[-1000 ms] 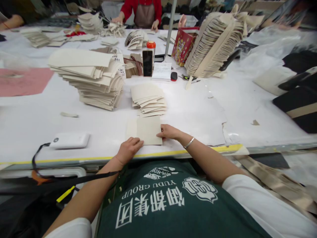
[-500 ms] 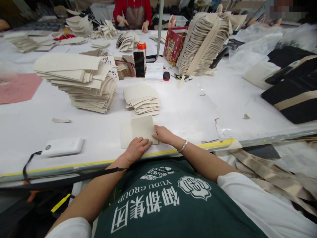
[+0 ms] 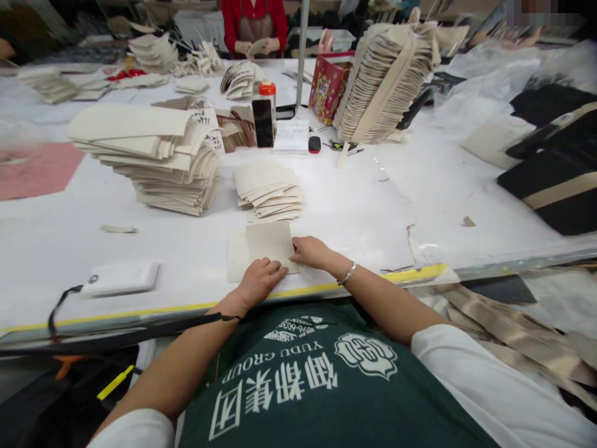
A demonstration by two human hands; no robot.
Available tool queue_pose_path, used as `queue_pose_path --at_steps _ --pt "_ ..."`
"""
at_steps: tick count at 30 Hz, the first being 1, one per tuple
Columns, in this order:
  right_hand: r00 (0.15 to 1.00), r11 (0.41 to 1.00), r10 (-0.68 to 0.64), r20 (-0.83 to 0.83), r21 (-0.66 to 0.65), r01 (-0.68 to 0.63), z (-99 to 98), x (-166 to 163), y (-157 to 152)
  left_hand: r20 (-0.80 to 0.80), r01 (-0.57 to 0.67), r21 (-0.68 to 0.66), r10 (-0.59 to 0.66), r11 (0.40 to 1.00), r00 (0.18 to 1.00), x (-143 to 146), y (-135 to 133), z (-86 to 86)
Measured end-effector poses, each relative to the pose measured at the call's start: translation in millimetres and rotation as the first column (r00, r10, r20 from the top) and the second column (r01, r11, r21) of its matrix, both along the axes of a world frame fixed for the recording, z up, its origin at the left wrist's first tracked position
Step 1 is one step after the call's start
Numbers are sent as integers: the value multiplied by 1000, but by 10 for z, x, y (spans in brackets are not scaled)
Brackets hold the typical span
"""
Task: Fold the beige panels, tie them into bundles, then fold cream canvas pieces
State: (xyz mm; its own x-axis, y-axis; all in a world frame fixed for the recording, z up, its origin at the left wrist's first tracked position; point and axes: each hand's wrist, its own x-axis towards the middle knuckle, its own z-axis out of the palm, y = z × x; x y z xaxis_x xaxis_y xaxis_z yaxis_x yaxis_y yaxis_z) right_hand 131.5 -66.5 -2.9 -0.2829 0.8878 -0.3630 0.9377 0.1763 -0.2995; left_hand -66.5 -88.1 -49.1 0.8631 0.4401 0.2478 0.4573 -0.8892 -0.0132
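A beige flat panel [image 3: 268,239], cloth or card, lies folded or layered over a paler panel [image 3: 236,258] at the table's near edge. My left hand [image 3: 262,278] rests on the lower edge of the beige panel, its fingers stretched out and lying flat. At the panel's right edge, my right hand [image 3: 311,253] has thumb and forefinger pinched on that edge. Just beyond is a short stack of beige panels [image 3: 269,190]. A much taller stack of similar panels [image 3: 158,155] leans to its left.
A white power bank [image 3: 122,278] with a black strap lies at the left. Farther back stand a phone [image 3: 263,123], a red bag [image 3: 330,87] and a bundle of beige pieces [image 3: 385,81]. Black goods [image 3: 555,168] lie right. Across the table is a co-worker in red [image 3: 254,28].
My hands stay almost where they were, the right one still at the panel's right edge. Across the table, the co-worker's hands have lifted and now hold a pale piece. The view has shifted slightly.
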Motion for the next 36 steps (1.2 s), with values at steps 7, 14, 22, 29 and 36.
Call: queue_pose_path --at_steps 7,14,22,29,36 --pt "993 996 -10 -119 -88 0 -30 77 -276 148 28 -122 -9 992 989 -266 -303 165" --pt "985 984 -55 -163 -174 26 -20 102 -245 238 -347 -147 374 926 896 -591 -234 -65" --pt "882 877 -349 -318 -441 188 -96 124 -150 199 -373 -230 419 899 886 -580 -257 -101" --pt "896 909 -301 -326 -381 167 -166 145 -171 200 -351 -270 409 897 891 -610 -235 -112" --pt "851 916 -341 -400 -343 206 -121 145 -233 199 -315 -264 371 912 907 -624 -217 -84"
